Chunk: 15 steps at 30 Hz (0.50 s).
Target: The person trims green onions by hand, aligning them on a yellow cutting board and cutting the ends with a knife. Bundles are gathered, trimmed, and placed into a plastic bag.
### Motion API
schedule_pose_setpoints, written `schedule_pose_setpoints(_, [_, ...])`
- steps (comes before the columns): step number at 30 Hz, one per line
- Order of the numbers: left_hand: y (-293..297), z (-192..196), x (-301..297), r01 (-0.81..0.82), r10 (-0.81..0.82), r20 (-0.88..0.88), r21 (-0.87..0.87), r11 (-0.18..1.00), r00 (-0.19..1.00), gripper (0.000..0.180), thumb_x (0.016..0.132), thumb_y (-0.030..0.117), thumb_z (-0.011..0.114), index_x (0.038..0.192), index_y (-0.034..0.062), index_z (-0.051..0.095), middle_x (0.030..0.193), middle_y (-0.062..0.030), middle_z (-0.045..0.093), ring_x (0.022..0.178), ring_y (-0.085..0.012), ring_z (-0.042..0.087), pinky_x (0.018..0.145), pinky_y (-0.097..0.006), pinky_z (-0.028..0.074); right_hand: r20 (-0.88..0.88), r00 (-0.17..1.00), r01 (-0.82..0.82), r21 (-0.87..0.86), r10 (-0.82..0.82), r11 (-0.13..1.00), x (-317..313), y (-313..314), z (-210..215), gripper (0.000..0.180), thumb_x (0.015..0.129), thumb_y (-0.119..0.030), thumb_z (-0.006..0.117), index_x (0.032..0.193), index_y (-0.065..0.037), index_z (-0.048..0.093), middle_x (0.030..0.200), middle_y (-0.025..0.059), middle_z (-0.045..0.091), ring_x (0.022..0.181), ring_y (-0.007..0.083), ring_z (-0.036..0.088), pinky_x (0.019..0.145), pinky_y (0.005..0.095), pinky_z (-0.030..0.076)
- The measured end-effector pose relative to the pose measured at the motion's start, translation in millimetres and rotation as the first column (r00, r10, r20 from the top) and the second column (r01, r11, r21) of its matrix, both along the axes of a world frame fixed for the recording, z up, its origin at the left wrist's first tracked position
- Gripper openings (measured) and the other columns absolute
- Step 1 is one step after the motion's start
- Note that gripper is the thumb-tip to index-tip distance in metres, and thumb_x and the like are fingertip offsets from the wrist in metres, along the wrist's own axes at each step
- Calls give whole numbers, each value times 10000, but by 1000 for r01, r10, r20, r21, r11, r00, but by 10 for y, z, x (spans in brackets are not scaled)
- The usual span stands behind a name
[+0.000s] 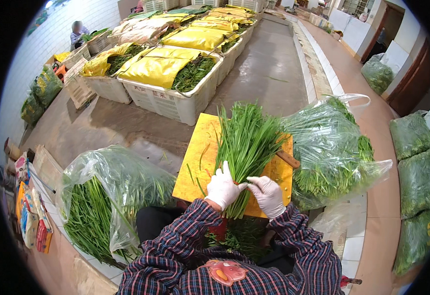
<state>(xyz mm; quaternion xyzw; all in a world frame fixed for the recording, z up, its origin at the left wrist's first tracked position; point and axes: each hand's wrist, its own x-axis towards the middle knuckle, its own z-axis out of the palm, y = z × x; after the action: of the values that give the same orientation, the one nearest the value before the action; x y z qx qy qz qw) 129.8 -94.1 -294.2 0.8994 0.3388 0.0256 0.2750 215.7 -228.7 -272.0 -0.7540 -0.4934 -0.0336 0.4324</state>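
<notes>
A thick bunch of garlic chives (244, 137) lies on a yellow board (188, 182) in front of me, leaf tips pointing away and stem ends over the near edge. My left hand (223, 189), in a white glove, is closed round the lower part of the bunch from the left. At its right side my right hand (267, 195), also gloved, has thumb and fingers pinched together by the left thumb. What the pinch holds is too small to make out. A bit of red shows at the left thumb. A knife's wooden handle (288, 159) sticks out at the board's right; its blade is hidden under the leaves.
Clear plastic bags of chives stand close by, one at left (141, 179) and one at right (323, 147). White crates (168, 101) under yellow sheets fill the far floor. More packed bags (416, 167) line the right wall. Another person (77, 34) is at the far left.
</notes>
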Motion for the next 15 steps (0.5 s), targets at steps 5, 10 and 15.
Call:
schedule_pose_setpoints(5, [46, -48, -16, 39, -39, 26, -30, 999, 999, 809, 810, 331, 594, 1396, -56, 192, 1171, -252, 511, 996, -393, 567, 821, -438, 477, -34, 998, -55, -103, 51, 993, -106, 253, -52, 166, 780, -125, 678, 935, -66, 666, 729, 85, 588, 687, 228, 610, 603, 318, 472])
schedule_pose_setpoints(10, [143, -257, -18, 19, -4, 108, -130, 991, 994, 851, 795, 419, 579, 1412, -28, 201, 1200, -249, 509, 1025, -368, 567, 847, -429, 473, -100, 977, -205, -173, 190, 963, 3, 440, -33, 87, 787, -157, 668, 821, -78, 663, 746, 85, 591, 697, 261, 604, 609, 339, 472])
schedule_pose_setpoints(15, [255, -273, -92, 106, -52, 223, -242, 965, 974, 689, 738, 361, 667, 1248, 1, 373, 1148, -268, 540, 1026, -387, 563, 850, -427, 472, -78, 965, -260, -160, 251, 952, 24, 562, -44, 80, 786, -133, 658, 781, -61, 623, 742, 95, 583, 696, 272, 603, 607, 348, 475])
